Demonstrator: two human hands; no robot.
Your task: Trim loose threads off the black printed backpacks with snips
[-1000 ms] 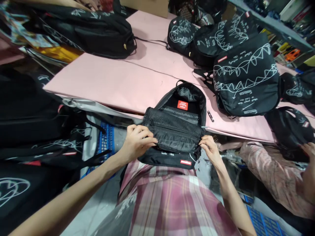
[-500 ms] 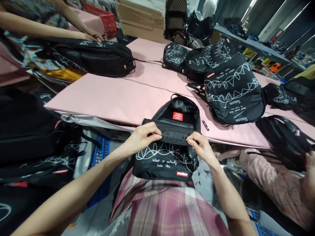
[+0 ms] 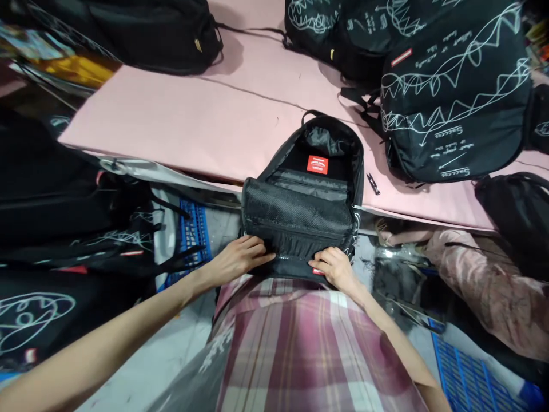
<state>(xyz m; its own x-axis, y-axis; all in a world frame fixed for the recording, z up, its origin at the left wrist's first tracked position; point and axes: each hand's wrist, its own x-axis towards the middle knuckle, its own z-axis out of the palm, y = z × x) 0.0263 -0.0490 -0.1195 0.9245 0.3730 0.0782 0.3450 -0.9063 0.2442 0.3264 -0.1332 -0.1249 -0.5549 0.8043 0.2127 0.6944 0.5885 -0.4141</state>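
Note:
A black backpack [image 3: 300, 207] lies unzipped, its back part on the table edge and its front part hanging over my lap. Inside, a red label [image 3: 317, 165] and a mesh pocket show. With fingers closed, my left hand [image 3: 242, 256] grips the folded-down front fabric on its left side. On the right side of the same fabric, my right hand [image 3: 337, 268] pinches near a small red and white tag, which it partly covers. Small black thread snips [image 3: 373, 184] lie on the table just right of the backpack.
The pink-covered table [image 3: 171, 114] runs across the view. A large black backpack [image 3: 457, 109] with white scribble print lies at right, another black bag [image 3: 158, 37] at upper left. More black bags [image 3: 55, 240] are piled at left. A person's patterned sleeve [image 3: 480, 286] is at right.
My view has tipped down and closer. Both hands have moved down toward my lap, folding the front fabric over, so the mesh pocket shows and the white lettering is hidden.

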